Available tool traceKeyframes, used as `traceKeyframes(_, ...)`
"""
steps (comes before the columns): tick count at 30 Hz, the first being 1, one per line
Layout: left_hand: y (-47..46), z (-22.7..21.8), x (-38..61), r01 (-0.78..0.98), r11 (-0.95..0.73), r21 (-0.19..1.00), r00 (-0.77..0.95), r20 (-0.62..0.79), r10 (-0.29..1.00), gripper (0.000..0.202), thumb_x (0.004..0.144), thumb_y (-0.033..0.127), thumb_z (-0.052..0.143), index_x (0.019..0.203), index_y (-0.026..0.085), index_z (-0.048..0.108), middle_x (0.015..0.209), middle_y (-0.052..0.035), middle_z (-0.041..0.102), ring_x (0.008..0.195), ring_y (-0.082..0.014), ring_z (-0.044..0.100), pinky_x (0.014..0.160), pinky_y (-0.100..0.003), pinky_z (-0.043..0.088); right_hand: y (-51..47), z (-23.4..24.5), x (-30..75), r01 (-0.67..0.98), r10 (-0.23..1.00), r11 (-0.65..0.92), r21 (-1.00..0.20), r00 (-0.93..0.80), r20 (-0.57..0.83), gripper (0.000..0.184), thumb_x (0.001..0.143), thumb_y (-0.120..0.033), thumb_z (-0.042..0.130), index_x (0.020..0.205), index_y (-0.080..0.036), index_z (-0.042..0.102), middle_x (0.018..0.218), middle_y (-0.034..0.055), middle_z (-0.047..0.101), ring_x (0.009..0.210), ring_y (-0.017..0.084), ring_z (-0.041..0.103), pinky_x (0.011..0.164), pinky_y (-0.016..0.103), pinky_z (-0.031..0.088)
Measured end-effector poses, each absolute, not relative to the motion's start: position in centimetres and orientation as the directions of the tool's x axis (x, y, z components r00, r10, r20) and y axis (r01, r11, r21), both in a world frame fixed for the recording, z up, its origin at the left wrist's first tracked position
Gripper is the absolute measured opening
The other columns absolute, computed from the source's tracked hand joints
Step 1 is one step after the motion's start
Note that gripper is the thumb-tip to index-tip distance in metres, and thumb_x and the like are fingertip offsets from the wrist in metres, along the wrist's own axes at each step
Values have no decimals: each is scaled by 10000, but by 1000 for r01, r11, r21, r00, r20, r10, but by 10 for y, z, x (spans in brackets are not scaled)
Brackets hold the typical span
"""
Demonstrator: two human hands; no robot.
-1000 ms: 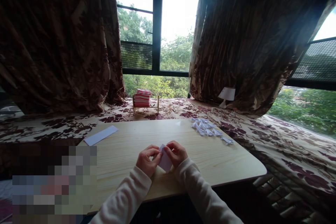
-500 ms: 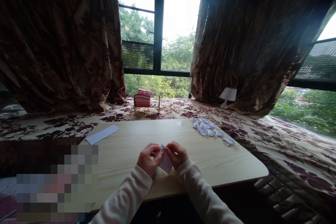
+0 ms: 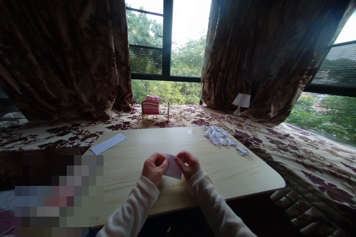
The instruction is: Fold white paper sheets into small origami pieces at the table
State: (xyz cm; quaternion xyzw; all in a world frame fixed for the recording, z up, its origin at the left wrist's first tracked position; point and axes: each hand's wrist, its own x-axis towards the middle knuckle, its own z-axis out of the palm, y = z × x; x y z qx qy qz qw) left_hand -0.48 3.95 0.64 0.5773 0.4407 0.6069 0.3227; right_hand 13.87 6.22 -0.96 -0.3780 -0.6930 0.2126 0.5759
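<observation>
A small, roughly square piece of white paper (image 3: 173, 168) is held up between my two hands, over the near part of the wooden table (image 3: 133, 177). My left hand (image 3: 154, 168) pinches its left edge between thumb and fingers. On the opposite edge, my right hand (image 3: 188, 164) pinches it the same way. Folds in the paper are too faint to make out. Several folded paper pieces (image 3: 219, 136) lie in a cluster at the table's far right, with a folded paper (image 3: 241, 150) slightly apart. A long white paper stack or strip (image 3: 108, 144) rests at the far left.
Beyond the table, a flower-patterned cloth (image 3: 183, 114) covers a ledge. On it stand a small rack (image 3: 168, 110) with striped red-and-white folded cloths (image 3: 151, 104) and a white lamp (image 3: 241, 100). Dark curtains (image 3: 236, 44) flank the window. A blurred patch hides the lower left.
The paper has turned from a pointed, diamond-like position to a squarer one, showing a broader face. My left hand has shifted slightly left, and both hands still grip the paper.
</observation>
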Motion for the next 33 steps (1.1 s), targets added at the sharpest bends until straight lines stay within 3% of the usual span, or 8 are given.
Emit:
traceKeyframes(3,39,7,-4,86,-382,920,-127,390,912,167,650,285,619,646,149,523,539,35,514,482,-80,492,439,-166,402,59,-5,138,291,726,670,-683,-66,684,67,713,-219,545,657,-182,549,597,-9,506,527,102,446,501,226,399)
traceKeyframes(9,37,9,-5,69,-377,924,-85,382,920,187,648,299,628,623,132,549,585,5,554,505,-88,502,463,-182,415,55,1,139,301,663,732,-611,-108,741,69,725,-200,536,662,-186,560,629,0,514,539,108,458,507,231,403)
traceKeyframes(13,38,8,-6,82,-400,913,-122,407,905,194,634,290,639,578,132,541,717,-22,579,575,-98,527,513,-192,432,58,-1,139,285,693,706,-649,-89,715,81,723,-219,546,653,-181,559,629,2,518,521,100,450,490,223,403)
traceKeyframes(20,40,7,-5,108,-401,910,-143,413,899,219,629,316,650,568,147,525,588,13,558,504,-91,498,466,-187,407,61,-7,140,288,742,651,-702,-48,668,108,739,-243,532,656,-177,557,594,-2,535,523,100,469,491,216,419)
traceKeyframes(33,37,9,-4,135,-436,890,-137,452,881,205,649,294,632,573,158,500,611,13,560,544,-99,513,504,-197,418,58,-7,139,293,753,631,-718,-9,658,112,738,-252,539,656,-177,556,582,-1,535,527,109,471,501,228,416)
